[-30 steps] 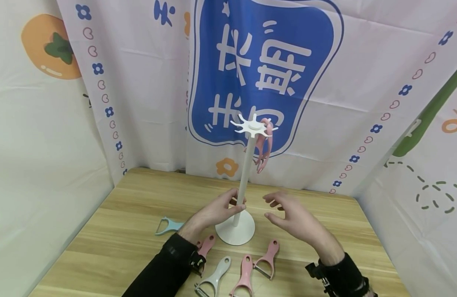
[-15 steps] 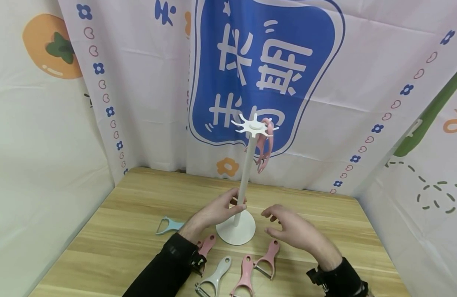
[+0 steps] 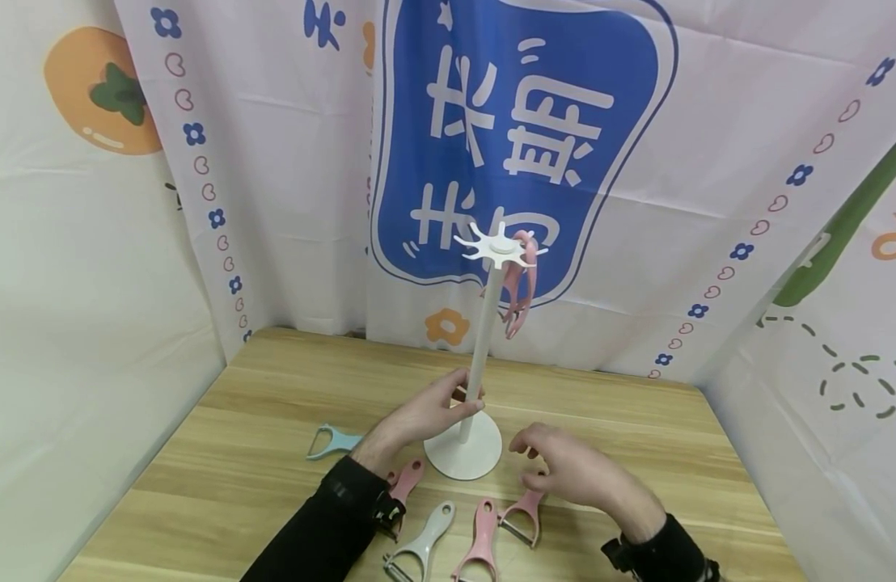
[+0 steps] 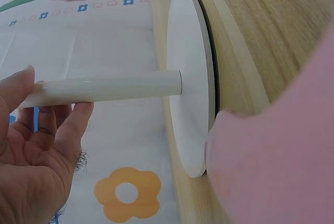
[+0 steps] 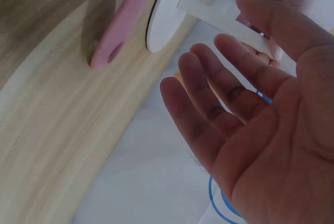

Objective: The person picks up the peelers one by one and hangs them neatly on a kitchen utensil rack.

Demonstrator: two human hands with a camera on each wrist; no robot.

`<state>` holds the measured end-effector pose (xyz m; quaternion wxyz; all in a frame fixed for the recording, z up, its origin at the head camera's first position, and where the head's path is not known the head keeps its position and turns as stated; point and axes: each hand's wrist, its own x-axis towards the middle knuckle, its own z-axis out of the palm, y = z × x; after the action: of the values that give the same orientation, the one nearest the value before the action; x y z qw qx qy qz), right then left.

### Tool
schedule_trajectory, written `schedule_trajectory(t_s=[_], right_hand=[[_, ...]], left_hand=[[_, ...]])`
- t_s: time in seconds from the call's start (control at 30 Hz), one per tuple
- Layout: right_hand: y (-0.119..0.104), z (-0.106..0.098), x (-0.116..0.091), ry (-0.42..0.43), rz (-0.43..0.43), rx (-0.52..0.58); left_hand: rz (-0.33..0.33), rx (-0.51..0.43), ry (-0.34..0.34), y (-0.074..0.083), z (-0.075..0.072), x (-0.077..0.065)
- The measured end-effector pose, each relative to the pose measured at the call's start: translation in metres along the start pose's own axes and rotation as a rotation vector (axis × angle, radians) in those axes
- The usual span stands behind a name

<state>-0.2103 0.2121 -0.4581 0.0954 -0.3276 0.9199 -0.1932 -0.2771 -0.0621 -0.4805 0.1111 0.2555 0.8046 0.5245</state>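
Observation:
My left hand [image 3: 429, 408] grips the lower pole of a white hanging stand [image 3: 484, 331], thumb on one side and fingers on the other, as the left wrist view shows. The stand is upright on its round base [image 4: 190, 125]. A pink peeler [image 3: 519, 299] hangs from one of its hooks. Over the table, right of the base, is my right hand [image 3: 575, 469], holding nothing, with its fingers loosely bent. Just below it lies another pink peeler [image 3: 524, 517], whose handle end is partly hidden by the thumb in the head view. Its handle [image 5: 117, 31] shows in the right wrist view.
In front of the base lie a grey peeler [image 3: 429, 533] and a pink peeler [image 3: 484, 537]. Another pink one [image 3: 407, 481] is partly covered by my left wrist. A light blue peeler [image 3: 336, 442] lies to the left. Printed cloth [image 3: 302, 202] hangs behind the wooden table [image 3: 244, 453].
My right hand has come down toward the table, from beside the pole to just over the rightmost pink peeler. My left hand and the stand have stayed in place.

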Motion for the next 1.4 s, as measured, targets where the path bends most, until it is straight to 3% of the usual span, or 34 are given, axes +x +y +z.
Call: schedule_trajectory(t_s=[0.93, 1.4], right_hand=[[-0.009, 0.026, -0.005, -0.092, -0.072, -0.17], [-0.005, 0.03, -0.003, -0.069, -0.112, -0.194]], left_hand=[[-0.006, 0.019, 0.011, 0.001, 0.001, 0.0], [-0.006, 0.017, 0.012, 0.005, 0.001, -0.002]])
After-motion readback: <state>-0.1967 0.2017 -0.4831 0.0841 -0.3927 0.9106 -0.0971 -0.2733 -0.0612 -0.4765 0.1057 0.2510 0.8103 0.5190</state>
